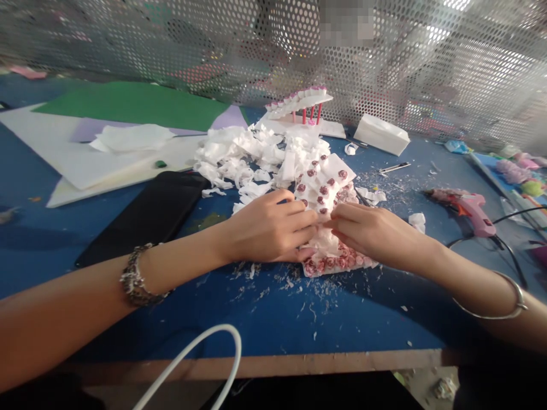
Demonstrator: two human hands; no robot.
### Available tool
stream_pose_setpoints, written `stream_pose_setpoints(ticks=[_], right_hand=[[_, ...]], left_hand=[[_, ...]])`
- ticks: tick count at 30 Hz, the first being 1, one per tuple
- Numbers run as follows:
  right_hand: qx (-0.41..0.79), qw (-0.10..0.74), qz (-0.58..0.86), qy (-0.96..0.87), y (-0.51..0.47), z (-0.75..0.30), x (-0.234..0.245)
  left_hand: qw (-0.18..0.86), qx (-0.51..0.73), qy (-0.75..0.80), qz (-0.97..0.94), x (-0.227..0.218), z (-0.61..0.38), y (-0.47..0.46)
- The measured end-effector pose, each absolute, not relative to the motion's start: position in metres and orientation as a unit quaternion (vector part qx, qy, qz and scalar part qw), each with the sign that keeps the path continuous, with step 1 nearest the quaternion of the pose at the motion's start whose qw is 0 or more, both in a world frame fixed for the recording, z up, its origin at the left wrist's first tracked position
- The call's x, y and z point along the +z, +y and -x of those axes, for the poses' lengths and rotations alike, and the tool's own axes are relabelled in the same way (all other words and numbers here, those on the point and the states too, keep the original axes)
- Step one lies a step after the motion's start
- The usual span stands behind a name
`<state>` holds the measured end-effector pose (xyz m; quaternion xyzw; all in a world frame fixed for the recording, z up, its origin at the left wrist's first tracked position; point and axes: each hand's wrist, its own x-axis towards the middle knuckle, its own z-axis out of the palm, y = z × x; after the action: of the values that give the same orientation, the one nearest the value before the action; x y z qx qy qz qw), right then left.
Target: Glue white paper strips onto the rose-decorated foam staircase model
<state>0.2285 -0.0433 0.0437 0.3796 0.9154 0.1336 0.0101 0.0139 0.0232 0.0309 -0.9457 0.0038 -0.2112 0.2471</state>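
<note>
A: A perforated metal screen (192,45) stands behind, with a blue tabletop (256,336) in front of it, littered with shavings (294,282). Where's the model (327,182)?

B: On the tabletop, straight ahead of the person and between both hands, likely so that each reaches it equally well. Dark roses (342,174) dot its slanted white part; pink roses (344,259) line the near edge.

A: And the grip on each side?

B: The left hand (269,228) has its fingers curled in at the model's front. The right hand (376,230) is narrow, fingertips bunched just beside the left's. Whether either grip holds some small piece, I can't tell. Perhaps one steadies while the other does finer work.

A: Why is the glue gun (470,208) over there?

B: Probably to keep its nozzle apart from the main heap of scraps (252,154), yet near the right hand. The knife (394,168) lies on that side too, presumably for easy reach.

A: And the green sheet (141,105)?

B: Back left, seemingly out of the hands' way.
</note>
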Motion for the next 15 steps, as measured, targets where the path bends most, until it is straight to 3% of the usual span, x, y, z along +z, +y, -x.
stream_pose_setpoints(ticks=[7,15], right_hand=[[0.067,0.002,-0.392,0.918,-0.0441,-0.2326,0.0468],[0.001,-0.117,-0.381,0.917,-0.0364,-0.2349,0.042]], left_hand=[[0.213,-0.196,-0.019,0.957,0.0278,-0.015,0.0246],[0.219,-0.207,-0.004,0.954,0.0258,-0.0136,0.0276]])
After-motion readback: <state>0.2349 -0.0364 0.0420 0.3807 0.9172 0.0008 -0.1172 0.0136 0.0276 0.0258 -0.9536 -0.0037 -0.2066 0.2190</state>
